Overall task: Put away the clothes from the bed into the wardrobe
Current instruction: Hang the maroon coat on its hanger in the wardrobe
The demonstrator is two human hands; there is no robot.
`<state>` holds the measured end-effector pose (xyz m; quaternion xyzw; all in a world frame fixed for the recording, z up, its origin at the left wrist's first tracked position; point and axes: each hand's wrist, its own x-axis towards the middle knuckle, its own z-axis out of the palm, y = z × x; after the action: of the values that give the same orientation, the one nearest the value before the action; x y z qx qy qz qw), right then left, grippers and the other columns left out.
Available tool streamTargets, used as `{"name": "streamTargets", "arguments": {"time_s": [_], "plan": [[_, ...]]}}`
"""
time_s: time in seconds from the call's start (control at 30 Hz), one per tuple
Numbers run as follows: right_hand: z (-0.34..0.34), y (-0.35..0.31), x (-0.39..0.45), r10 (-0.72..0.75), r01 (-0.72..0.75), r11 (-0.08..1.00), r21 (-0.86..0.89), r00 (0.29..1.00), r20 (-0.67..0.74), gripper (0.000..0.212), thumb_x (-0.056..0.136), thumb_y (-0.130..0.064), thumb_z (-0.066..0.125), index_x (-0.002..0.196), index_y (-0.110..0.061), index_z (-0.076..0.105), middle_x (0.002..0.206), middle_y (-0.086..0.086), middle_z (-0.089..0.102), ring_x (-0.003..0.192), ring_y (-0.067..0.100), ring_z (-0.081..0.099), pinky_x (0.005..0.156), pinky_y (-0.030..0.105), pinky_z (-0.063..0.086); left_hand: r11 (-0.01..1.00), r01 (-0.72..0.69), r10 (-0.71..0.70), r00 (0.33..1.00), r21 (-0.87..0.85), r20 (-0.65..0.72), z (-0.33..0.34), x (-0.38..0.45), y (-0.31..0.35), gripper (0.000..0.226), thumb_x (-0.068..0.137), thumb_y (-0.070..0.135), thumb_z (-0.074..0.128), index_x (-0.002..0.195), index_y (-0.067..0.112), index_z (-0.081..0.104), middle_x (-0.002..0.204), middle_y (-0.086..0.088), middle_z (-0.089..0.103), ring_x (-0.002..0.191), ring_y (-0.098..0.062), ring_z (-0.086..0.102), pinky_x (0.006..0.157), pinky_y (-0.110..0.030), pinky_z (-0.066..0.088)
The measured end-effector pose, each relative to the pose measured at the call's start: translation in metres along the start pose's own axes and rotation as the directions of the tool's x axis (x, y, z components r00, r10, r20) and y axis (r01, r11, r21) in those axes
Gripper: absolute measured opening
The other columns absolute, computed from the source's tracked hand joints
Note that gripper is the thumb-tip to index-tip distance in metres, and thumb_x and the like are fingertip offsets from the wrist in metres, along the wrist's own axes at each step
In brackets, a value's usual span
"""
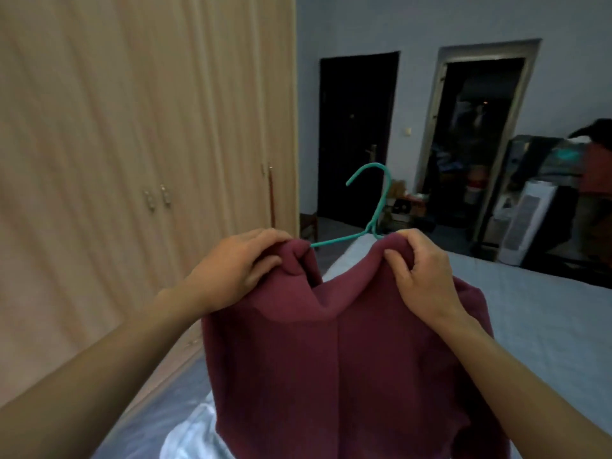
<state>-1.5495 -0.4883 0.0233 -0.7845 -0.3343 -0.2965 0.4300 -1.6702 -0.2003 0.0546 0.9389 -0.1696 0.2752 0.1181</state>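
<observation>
Fingers of both hands pinch a maroon garment (331,352) on a teal hanger (372,207); wardrobe (139,127) doors closed.

Left of the hands, the wardrobe (139,134) stands with its doors shut, blocking the way in. Ahead of them, above the teal hanger (371,207), the air is open. To their right, the bed (530,309) lies bare.

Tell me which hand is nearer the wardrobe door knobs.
Left. The left hand grips the maroon garment on the side toward the wardrobe knobs; the right hand grips its other shoulder, over the bed.
</observation>
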Motion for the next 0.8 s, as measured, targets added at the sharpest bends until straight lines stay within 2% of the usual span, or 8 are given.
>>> {"name": "streamTargets", "arguments": {"time_s": [0.07, 0.13, 0.2, 0.3, 0.4, 0.53, 0.67, 0.8], "plan": [[0.037, -0.025, 0.01, -0.042, 0.041, 0.998, 0.045, 0.999, 0.027, 0.014, 0.09, -0.012, 0.066, 0.103, -0.015, 0.062, 0.093, -0.005, 0.063, 0.084, 0.011, 0.057, 0.077, 0.025, 0.045, 0.999, 0.051, -0.051, 0.998, -0.001, -0.024, -0.025, -0.03, -0.023, 0.028, 0.097, 0.032, 0.052, 0.124, 0.025, 0.055, 0.109, 0.014, 0.061, 0.098, -0.005, 0.058, 0.086, -0.002, 0.035], [0.075, -0.052, 0.018, -0.079, 0.074, 0.993, 0.093, 0.995, 0.052, 0.015, 0.09, -0.012, 0.066, 0.103, -0.015, 0.062, 0.093, -0.006, 0.063, 0.084, 0.009, 0.058, 0.077, 0.023, 0.045, 0.992, 0.13, -0.13, 0.991, -0.008, -0.026, -0.048, -0.06, -0.048, 0.027, 0.097, 0.04, 0.047, 0.122, 0.032, 0.053, 0.11, 0.012, 0.065, 0.099, -0.005, 0.06, 0.086, -0.014, 0.043], [0.112, -0.079, 0.024, -0.108, 0.096, 0.985, 0.143, 0.991, 0.082, 0.015, 0.089, -0.012, 0.067, 0.104, -0.014, 0.063, 0.093, -0.006, 0.063, 0.085, 0.005, 0.058, 0.076, 0.019, 0.045, 0.98, 0.197, -0.198, 0.98, -0.028, -0.028, -0.07, -0.091, -0.075, 0.029, 0.098, 0.043, 0.045, 0.122, 0.031, 0.055, 0.113, 0.008, 0.067, 0.102, -0.009, 0.062, 0.089, -0.028, 0.046], [0.166, -0.123, 0.03, -0.172, 0.146, 0.969, 0.202, 0.978, 0.116, 0.017, 0.088, -0.008, 0.069, 0.102, -0.014, 0.063, 0.091, -0.006, 0.063, 0.086, 0.003, 0.059, 0.076, 0.012, 0.042, 0.956, 0.286, -0.29, 0.956, -0.07, -0.039, -0.102, -0.137, -0.115, 0.028, 0.098, 0.036, 0.049, 0.118, 0.022, 0.063, 0.109, 0.01, 0.068, 0.1, -0.005, 0.063, 0.088, -0.03, 0.047], [0.214, -0.166, 0.034, -0.235, 0.189, 0.942, 0.276, 0.961, 0.143, 0.018, 0.087, -0.011, 0.068, 0.101, -0.021, 0.061, 0.091, -0.006, 0.063, 0.088, -0.002, 0.058, 0.077, 0.006, 0.039, 0.918, 0.374, -0.384, 0.922, -0.135, -0.053, -0.132, -0.177, -0.147, 0.017, 0.096, 0.031, 0.051, 0.107, 0.027, 0.064, 0.099, 0.017, 0.067, 0.093, 0.001, 0.062, 0.083, -0.028, 0.047], [0.272, -0.218, 0.039, -0.277, 0.205, 0.914, 0.35, 0.946, 0.168, 0.022, 0.085, -0.006, 0.07, 0.099, -0.022, 0.062, 0.09, -0.012, 0.063, 0.085, -0.003, 0.059, 0.076, 0.006, 0.039, 0.874, 0.455, -0.472, 0.878, -0.171, -0.077, -0.163, -0.215, -0.181, 0.024, 0.095, 0.03, 0.047, 0.111, 0.024, 0.065, 0.1, 0.013, 0.069, 0.095, -0.004, 0.063, 0.088, -0.032, 0.049], [0.328, -0.259, 0.043, -0.327, 0.229, 0.883, 0.41, 0.926, 0.186, 0.019, 0.083, -0.012, 0.067, 0.098, -0.023, 0.062, 0.09, -0.019, 0.061, 0.085, -0.005, 0.059, 0.076, 0.006, 0.039, 0.876, 0.475, -0.483, 0.865, -0.088, -0.133, -0.179, -0.234, -0.208, 0.027, 0.095, 0.037, 0.043, 0.112, 0.027, 0.062, 0.099, 0.014, 0.068, 0.092, -0.007, 0.063, 0.085, -0.04, 0.05], [0.39, -0.285, 0.047, -0.315, 0.19, 0.865, 0.464, 0.926, 0.208, 0.019, 0.083, -0.017, 0.064, 0.101, -0.012, 0.065, 0.088, -0.013, 0.063, 0.082, 0.0, 0.059, 0.077, 0.01, 0.042, 0.852, 0.521, -0.507, 0.846, 0.057, -0.162, -0.186, -0.237, -0.239, 0.033, 0.093, 0.047, 0.034, 0.116, 0.035, 0.055, 0.108, 0.012, 0.067, 0.099, -0.015, 0.063, 0.085, -0.042, 0.05]]}}
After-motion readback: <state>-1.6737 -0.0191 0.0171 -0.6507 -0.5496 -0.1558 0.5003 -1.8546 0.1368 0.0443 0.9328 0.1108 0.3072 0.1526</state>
